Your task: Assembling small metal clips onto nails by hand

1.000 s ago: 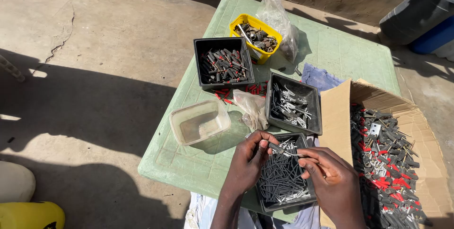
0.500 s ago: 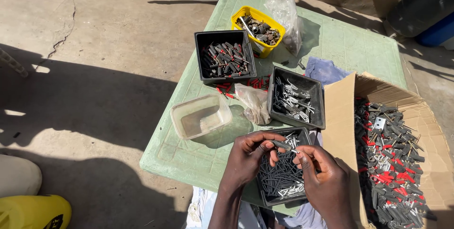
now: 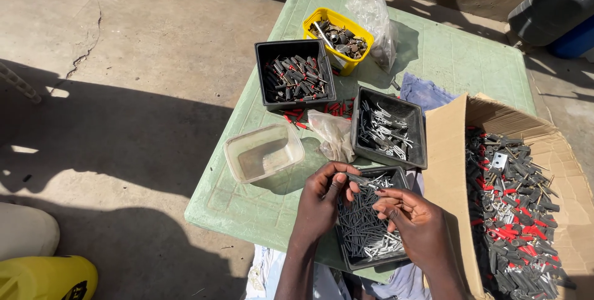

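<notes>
Metal pin (image 3: 364, 180) pinched between both hands (image 3: 371, 204) above black tray (image 3: 365, 238); green table (image 3: 470, 58), sunlit concrete.

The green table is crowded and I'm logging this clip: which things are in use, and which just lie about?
In use:
left hand
right hand
small metal part held between them
black tray of dark pins beneath

Lying about:
clear tub
yellow tub
cardboard box
plastic bag
</notes>
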